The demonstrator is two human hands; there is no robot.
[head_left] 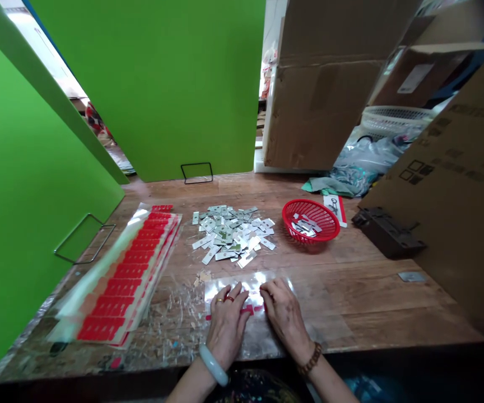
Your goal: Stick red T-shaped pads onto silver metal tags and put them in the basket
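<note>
A clear plastic sheet (263, 341) lies on the wooden table in front of me, with small red pieces (248, 309) on it between my hands. My left hand (227, 319) rests on the sheet, fingers spread, its thumb beside a red piece. On the sheet's right side my right hand (284, 310) has its fingers curled and pressed together, fingertips down; whatever they pinch is hidden. Beyond both hands lies a loose pile of small silver metal plates (231, 235). More such plates sit in a red plastic basket (330, 232) to the right.
At left, sheets of red stickers (120, 280) lie stacked. Green panels (162, 84) with wire handles and a cardboard box (317, 112) wall the far side. A dark metal block (389, 232) stands at right, near a single plate (412, 277) and a cardboard panel (456, 224).
</note>
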